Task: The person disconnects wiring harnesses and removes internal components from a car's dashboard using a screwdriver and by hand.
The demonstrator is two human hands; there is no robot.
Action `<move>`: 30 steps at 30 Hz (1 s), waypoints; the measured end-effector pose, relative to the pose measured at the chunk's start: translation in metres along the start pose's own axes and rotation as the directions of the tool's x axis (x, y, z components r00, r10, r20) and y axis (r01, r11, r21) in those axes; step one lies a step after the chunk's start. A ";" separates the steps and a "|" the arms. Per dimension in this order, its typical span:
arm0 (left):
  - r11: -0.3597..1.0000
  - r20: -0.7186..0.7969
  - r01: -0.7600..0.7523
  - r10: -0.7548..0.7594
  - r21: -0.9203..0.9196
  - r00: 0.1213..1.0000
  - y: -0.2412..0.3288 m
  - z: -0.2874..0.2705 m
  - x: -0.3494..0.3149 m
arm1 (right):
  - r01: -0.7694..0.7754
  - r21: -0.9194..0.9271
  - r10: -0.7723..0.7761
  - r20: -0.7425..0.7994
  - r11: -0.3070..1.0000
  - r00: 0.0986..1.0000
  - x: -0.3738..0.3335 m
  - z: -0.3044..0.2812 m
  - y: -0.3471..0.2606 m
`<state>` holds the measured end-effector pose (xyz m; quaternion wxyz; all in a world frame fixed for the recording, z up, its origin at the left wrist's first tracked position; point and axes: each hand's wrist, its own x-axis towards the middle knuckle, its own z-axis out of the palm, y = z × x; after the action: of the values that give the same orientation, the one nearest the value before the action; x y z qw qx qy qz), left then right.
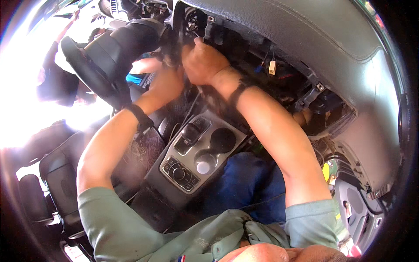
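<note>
The right hand (203, 63) is closed into a rounded fist at the opened dashboard (314, 37); whether something is inside, I cannot tell. The left hand (171, 79) is just beside it, its fingers hidden, so its state is unclear. Both arms stretch forward, the left elbow bent outward. The dashboard's cover is grey, grained and stitched. Near are a smooth black steering wheel (89, 65), a silvery console panel (196, 144) with round wells and a boxy white connector (272, 67).

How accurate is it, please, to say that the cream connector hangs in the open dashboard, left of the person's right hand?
Not quite: the cream connector does hang in the open dashboard, but right of the person's right hand, as the head view shows.
</note>
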<state>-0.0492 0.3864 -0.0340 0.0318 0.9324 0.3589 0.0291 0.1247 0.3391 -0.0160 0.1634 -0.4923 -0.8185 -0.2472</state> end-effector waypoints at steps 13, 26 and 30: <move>0.348 0.605 0.616 -0.154 -0.707 0.781 -0.021 -0.004 0.003 | 0.011 -0.015 -0.011 -0.012 1.000 1.000 -0.002 0.000 -0.003; 0.992 -0.478 0.100 -0.125 -0.078 0.869 0.007 0.010 -0.021 | -0.012 -0.071 0.010 -0.024 0.997 1.000 0.002 -0.003 -0.001; -0.136 0.486 0.492 -0.511 -0.860 0.709 -0.011 0.011 -0.012 | -0.065 -0.045 0.067 0.036 0.997 0.997 0.001 0.000 -0.001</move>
<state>-0.0646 0.3858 -0.0460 0.6355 0.4551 0.5728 0.2469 0.1230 0.3396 -0.0159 0.1451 -0.5270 -0.7991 -0.2504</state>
